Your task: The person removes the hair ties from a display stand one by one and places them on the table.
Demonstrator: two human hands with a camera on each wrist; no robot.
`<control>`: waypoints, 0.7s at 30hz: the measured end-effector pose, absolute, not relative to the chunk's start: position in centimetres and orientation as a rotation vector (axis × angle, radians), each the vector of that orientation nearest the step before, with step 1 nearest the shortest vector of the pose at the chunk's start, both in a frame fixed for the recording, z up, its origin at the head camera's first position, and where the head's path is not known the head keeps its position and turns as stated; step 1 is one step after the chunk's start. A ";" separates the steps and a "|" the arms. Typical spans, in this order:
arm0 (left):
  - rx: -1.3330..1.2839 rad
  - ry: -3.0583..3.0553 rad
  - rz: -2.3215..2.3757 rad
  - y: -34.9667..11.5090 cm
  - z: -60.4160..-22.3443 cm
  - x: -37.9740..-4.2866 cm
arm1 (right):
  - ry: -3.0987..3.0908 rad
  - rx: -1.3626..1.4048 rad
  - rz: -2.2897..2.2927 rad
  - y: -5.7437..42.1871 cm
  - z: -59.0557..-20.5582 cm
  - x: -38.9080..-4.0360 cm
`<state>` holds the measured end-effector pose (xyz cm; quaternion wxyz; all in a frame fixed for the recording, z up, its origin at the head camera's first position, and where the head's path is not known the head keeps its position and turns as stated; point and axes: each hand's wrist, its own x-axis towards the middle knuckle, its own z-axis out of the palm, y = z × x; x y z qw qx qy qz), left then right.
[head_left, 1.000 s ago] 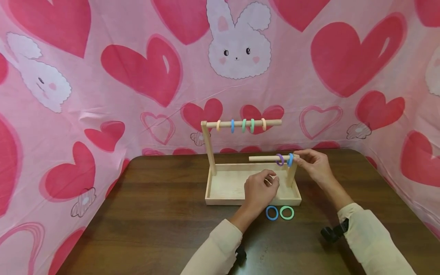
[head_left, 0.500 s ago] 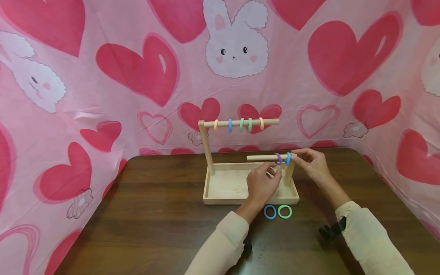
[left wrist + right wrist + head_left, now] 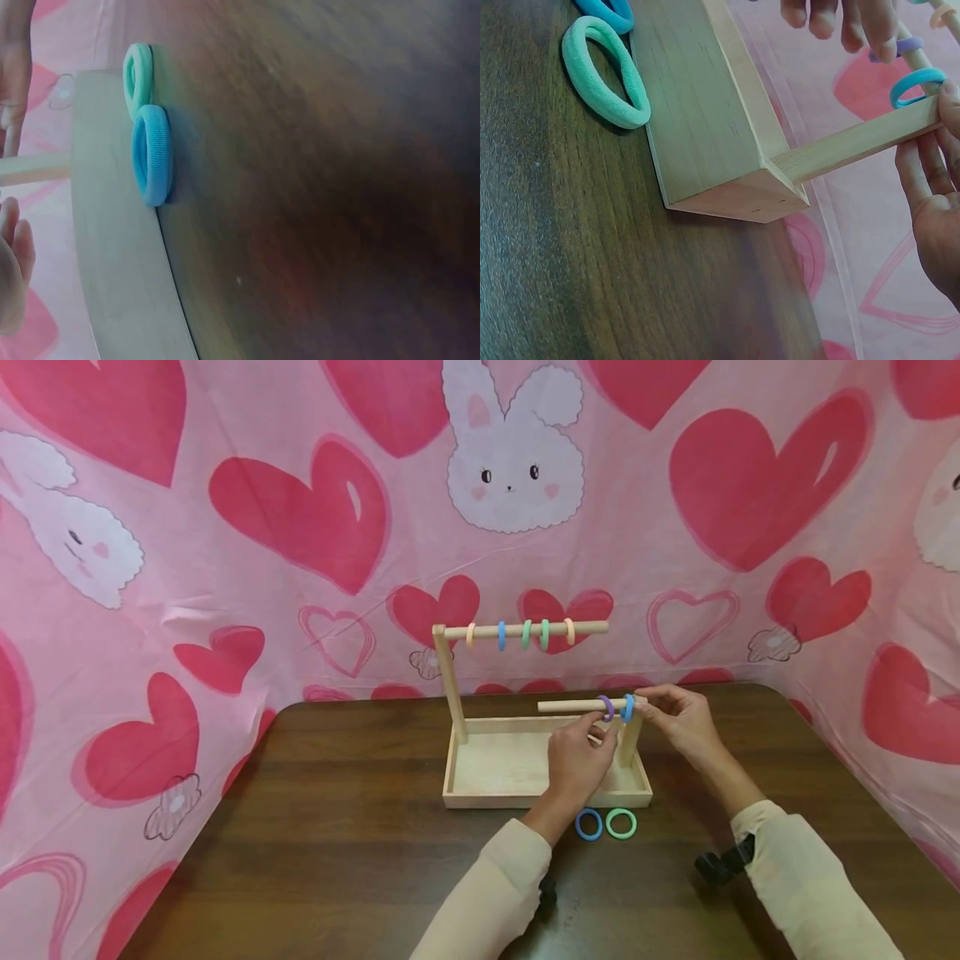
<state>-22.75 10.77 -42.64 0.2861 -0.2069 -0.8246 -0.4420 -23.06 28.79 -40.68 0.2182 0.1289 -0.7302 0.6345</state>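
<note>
A wooden rack (image 3: 453, 764) has a tray base and two posts, each bearing a rod. On the short lower rod (image 3: 562, 706) hang a purple hair tie (image 3: 606, 703) and a blue hair tie (image 3: 627, 708). My left hand (image 3: 577, 760) reaches over the tray, index fingertip right at the purple hair tie and thumb apart below it. With thumb and fingers, my right hand (image 3: 686, 722) grips the top of the right post (image 3: 855, 146), beside the blue hair tie. Past the left hand's fingertips (image 3: 886, 49), part of the purple hair tie shows in the right wrist view.
Several hair ties in peach, blue and green hang on the upper rod (image 3: 487, 632). A blue hair tie (image 3: 588, 837) and a green hair tie (image 3: 622, 837) lie on the dark wooden table (image 3: 337, 843) before the tray. A patterned pink cloth (image 3: 420, 543) hangs behind.
My left hand has moved up and slightly right, from above the tray to the purple hair tie. The right hand keeps its grip on the post. The head view has shifted slightly.
</note>
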 end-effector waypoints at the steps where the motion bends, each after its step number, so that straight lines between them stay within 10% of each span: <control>1: -0.552 -2.208 -1.191 10.9 -42.6 -22.8 | -2.019 0.356 1.760 28.8 -40.7 -23.1; 21: -0.629 -2.232 -1.178 10.6 -42.1 -22.7 | -2.022 0.359 1.719 28.8 -40.8 -23.1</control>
